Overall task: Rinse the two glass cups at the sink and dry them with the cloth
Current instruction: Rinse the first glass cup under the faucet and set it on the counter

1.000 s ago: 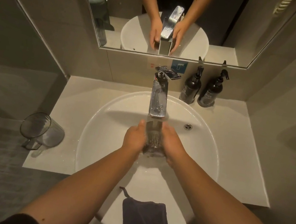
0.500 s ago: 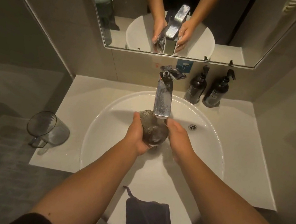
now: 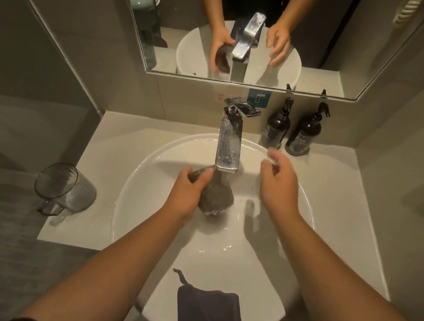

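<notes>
Left hand (image 3: 186, 192) grip: fingers and thumb curled round dark smoked-glass cup (image 3: 214, 194), held low in round white ceramic basin (image 3: 141, 177), directly beneath spout of tall square chrome tap (image 3: 229, 146); cup tilted, mouth direction not clear under blur and water
Right hand (image 3: 279, 185) grip: holding nothing, fingers loosely bent and blurred, raised above the basin to the right of the tap, apart from the cup
Second cup: clear ribbed glass mug with handle (image 3: 66, 190), lying on its side on the pale bench (image 3: 114, 139) left of the basin, well apart from both hands
Cloth: dark navy folded cloth with hanging loop (image 3: 207, 320), draped over the near basin rim
Also present: two dark pump bottles (image 3: 290, 131) on the bench behind the basin
Step in hand, as judged: rinsing the first cup
Handling advice: keep the wet glass low over the basin, turn it so water reaches inside and rim, bring the free hand back for support, tip out fully before reaching for the cloth
</notes>
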`<state>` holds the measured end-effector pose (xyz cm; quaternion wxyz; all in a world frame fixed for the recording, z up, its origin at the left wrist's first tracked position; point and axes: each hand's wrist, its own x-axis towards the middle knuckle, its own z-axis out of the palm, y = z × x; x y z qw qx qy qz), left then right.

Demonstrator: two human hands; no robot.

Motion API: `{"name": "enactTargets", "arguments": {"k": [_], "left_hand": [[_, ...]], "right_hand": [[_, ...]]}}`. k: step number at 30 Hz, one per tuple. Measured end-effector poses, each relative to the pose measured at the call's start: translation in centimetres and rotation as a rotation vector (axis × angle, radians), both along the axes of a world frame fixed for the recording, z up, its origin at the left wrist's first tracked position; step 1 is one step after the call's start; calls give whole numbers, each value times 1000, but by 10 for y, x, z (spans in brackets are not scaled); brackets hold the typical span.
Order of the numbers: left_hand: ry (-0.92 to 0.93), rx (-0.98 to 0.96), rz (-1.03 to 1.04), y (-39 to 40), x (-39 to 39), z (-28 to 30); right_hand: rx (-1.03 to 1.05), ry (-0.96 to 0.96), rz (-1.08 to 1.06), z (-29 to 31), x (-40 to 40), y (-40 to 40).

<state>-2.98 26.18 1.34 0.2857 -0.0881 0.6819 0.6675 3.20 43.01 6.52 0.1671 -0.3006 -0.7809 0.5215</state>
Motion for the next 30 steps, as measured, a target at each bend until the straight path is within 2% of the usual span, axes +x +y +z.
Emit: {"name": "enactTargets", "arguments": {"k": [3,6,8,13,18,21,23,24,26,27,30], "left_hand": [[263,-180,-159,-26,8,12],[387,-258,-269,-47,17,20],[433,-297,-301,-58,22,28],[514,-337,-307,-80,32,45],[569,-316,-280,-102,39,56],[661,-368,-304,-114,43,67],[829,-494,-384,-122,46,73],[979,-587,-432,-125,47,75],[1317,-854,-531,-128,48,75],[1428,-1014,-589,-127,48,74],[1519,-1387,-784,-117,47,77]], "right_hand": [[464,170,226,52,-26,4],[931,45,540,76,-49,2],[1064,-22,610,78,-56,3],[1051,2,593,64,-34,4],[975,-72,600,58,-18,-3],[1040,86,553,60,3,-24],[1013,205,572,50,22,-47],[978,225,593,44,31,-59],[870,214,610,34,42,-76],[810,196,602,29,44,-79],[646,96,569,22,45,-76]]}}
